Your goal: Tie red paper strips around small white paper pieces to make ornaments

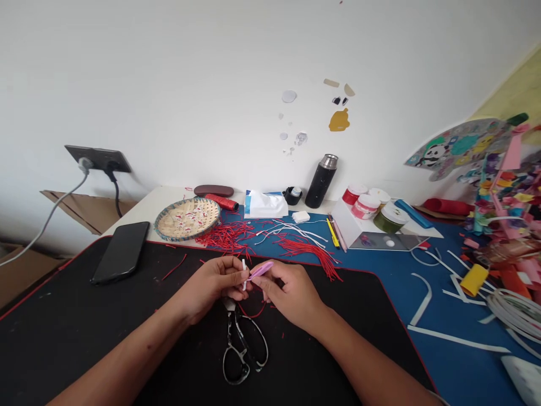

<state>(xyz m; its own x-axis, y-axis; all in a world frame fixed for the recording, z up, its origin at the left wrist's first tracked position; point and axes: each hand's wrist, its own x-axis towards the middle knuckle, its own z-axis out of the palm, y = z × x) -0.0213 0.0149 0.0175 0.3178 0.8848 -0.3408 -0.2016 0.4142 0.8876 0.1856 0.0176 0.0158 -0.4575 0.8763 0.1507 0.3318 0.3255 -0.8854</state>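
Observation:
My left hand [230,278] is closed, pinching a short white strip [244,275] that stands nearly upright between thumb and fingers. In my right hand [287,287] is a slim lilac piece [262,269], gripped between thumb and fingers. Its narrow end reaches the fingertips of my left hand, close to the white strip. What the lilac piece is, I cannot make out. Black-handled scissors [243,349] lie just below my hands on the black mat [321,355], blades partly hidden under my left hand. A red cord [256,313] curves beside them.
Behind my hands lie red cord bundles [310,254], white cords [291,228] and a woven basket [163,225]. A phone [121,252] rests at left. Lidded jars [391,217] on a white box and a black flask [321,181] stand at back. Paper strips [459,338] lie right.

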